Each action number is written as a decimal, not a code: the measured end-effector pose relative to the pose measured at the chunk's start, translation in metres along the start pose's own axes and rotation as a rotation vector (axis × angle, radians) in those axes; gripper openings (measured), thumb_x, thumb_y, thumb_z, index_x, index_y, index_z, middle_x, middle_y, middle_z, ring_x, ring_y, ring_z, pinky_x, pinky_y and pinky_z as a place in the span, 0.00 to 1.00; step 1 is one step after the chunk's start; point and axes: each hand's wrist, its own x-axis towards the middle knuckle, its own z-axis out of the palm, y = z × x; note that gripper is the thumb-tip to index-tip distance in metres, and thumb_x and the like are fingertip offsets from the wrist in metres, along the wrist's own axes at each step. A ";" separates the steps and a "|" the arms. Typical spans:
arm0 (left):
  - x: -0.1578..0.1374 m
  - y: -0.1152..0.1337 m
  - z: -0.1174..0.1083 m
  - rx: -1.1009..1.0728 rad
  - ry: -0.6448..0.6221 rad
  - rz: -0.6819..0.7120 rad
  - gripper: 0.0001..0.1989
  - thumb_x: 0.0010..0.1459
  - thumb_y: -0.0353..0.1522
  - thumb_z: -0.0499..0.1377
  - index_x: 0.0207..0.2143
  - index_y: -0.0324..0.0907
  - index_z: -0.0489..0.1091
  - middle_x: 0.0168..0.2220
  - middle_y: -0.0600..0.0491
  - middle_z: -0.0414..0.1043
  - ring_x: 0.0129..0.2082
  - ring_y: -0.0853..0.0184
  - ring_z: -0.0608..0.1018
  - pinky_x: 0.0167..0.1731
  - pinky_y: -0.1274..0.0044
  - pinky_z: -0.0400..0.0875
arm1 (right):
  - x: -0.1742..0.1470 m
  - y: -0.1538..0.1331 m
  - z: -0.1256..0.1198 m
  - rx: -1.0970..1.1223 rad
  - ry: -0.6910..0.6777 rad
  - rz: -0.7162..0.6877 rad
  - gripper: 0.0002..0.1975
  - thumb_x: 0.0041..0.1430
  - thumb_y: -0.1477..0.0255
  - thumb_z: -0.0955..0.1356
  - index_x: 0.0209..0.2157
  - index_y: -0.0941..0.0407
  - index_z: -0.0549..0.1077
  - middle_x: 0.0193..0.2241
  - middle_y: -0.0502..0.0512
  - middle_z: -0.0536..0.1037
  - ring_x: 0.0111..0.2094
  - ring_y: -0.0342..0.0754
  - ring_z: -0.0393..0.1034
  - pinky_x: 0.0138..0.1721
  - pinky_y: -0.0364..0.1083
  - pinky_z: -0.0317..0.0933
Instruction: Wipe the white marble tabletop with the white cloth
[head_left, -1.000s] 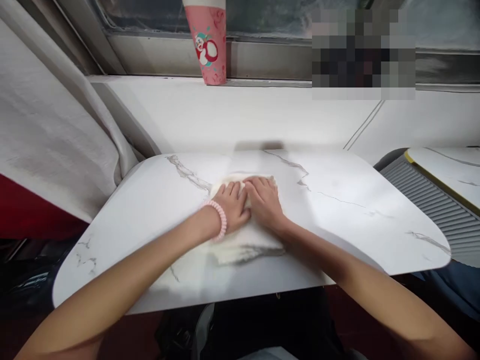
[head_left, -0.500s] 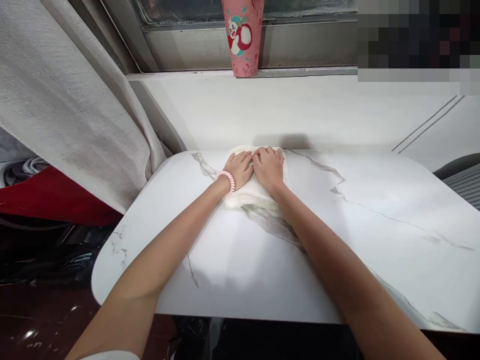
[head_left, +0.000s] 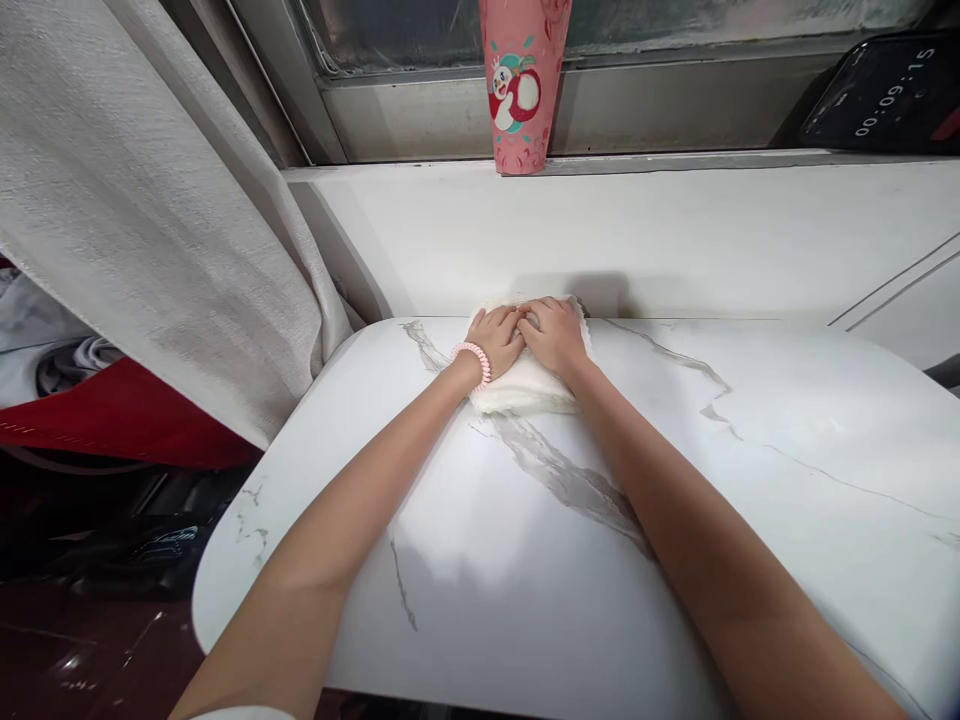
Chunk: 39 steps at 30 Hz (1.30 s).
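I see a cream-white, rough-edged cloth [head_left: 529, 386] lying flat on the table [head_left: 480, 610] beneath my left grip [head_left: 495, 341] and right grip [head_left: 555, 336].

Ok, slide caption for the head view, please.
Left hand and right hand rest on a white cloth atop a marbled table, a pink cup on the ledge beyond.

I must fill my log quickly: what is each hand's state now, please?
Left hand: open, palm down on the white cloth.
Right hand: palm down on the same cloth, fingers slightly bent; whether it grips cannot be told.
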 end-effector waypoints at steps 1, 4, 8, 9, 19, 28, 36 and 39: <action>-0.002 0.001 0.001 0.001 0.002 -0.004 0.24 0.65 0.36 0.42 0.61 0.39 0.60 0.65 0.48 0.59 0.65 0.63 0.59 0.67 0.63 0.43 | -0.001 0.000 0.000 -0.009 -0.008 -0.014 0.16 0.61 0.71 0.59 0.45 0.56 0.74 0.49 0.57 0.75 0.53 0.58 0.62 0.57 0.55 0.51; -0.011 0.006 0.001 0.019 0.003 -0.042 0.25 0.66 0.34 0.42 0.62 0.37 0.59 0.66 0.48 0.57 0.66 0.62 0.57 0.67 0.63 0.42 | -0.008 -0.005 -0.002 -0.022 -0.036 -0.041 0.16 0.61 0.73 0.59 0.46 0.56 0.74 0.50 0.58 0.74 0.53 0.57 0.62 0.56 0.54 0.52; -0.034 0.013 -0.001 0.060 0.005 -0.125 0.26 0.66 0.33 0.41 0.64 0.37 0.56 0.67 0.48 0.54 0.67 0.62 0.55 0.67 0.62 0.42 | -0.024 -0.019 -0.005 -0.033 -0.073 -0.094 0.16 0.62 0.73 0.59 0.47 0.57 0.73 0.49 0.59 0.73 0.51 0.57 0.62 0.55 0.55 0.53; -0.042 0.014 -0.003 0.072 0.002 -0.135 0.26 0.66 0.33 0.40 0.64 0.37 0.55 0.67 0.47 0.54 0.67 0.62 0.55 0.67 0.62 0.42 | -0.030 -0.023 -0.005 -0.033 -0.074 -0.106 0.16 0.63 0.73 0.58 0.47 0.58 0.72 0.49 0.59 0.73 0.51 0.57 0.61 0.55 0.55 0.53; -0.130 0.041 -0.014 0.150 -0.071 -0.130 0.27 0.65 0.32 0.40 0.65 0.33 0.54 0.68 0.45 0.51 0.69 0.59 0.52 0.67 0.61 0.41 | -0.118 -0.061 -0.025 0.065 -0.054 -0.092 0.16 0.63 0.73 0.59 0.47 0.59 0.72 0.56 0.63 0.64 0.61 0.61 0.50 0.59 0.59 0.51; -0.245 0.037 -0.015 0.281 0.021 0.106 0.29 0.64 0.32 0.44 0.68 0.42 0.50 0.67 0.46 0.55 0.69 0.56 0.52 0.66 0.55 0.48 | -0.202 -0.109 -0.054 0.165 -0.176 -0.548 0.20 0.61 0.78 0.60 0.54 0.63 0.67 0.63 0.69 0.57 0.67 0.64 0.38 0.65 0.67 0.41; -0.268 0.039 -0.025 0.271 0.042 0.089 0.31 0.63 0.30 0.44 0.69 0.43 0.45 0.64 0.48 0.61 0.64 0.57 0.63 0.65 0.58 0.52 | -0.209 -0.127 -0.047 0.301 -0.234 -0.652 0.16 0.64 0.77 0.60 0.51 0.59 0.70 0.54 0.60 0.70 0.59 0.53 0.56 0.64 0.58 0.50; -0.260 0.034 -0.030 0.258 0.032 0.124 0.31 0.62 0.30 0.45 0.67 0.49 0.50 0.61 0.51 0.67 0.63 0.55 0.65 0.64 0.57 0.54 | -0.208 -0.131 -0.045 0.281 -0.233 -0.588 0.15 0.66 0.71 0.60 0.51 0.58 0.69 0.58 0.59 0.68 0.61 0.55 0.54 0.64 0.62 0.45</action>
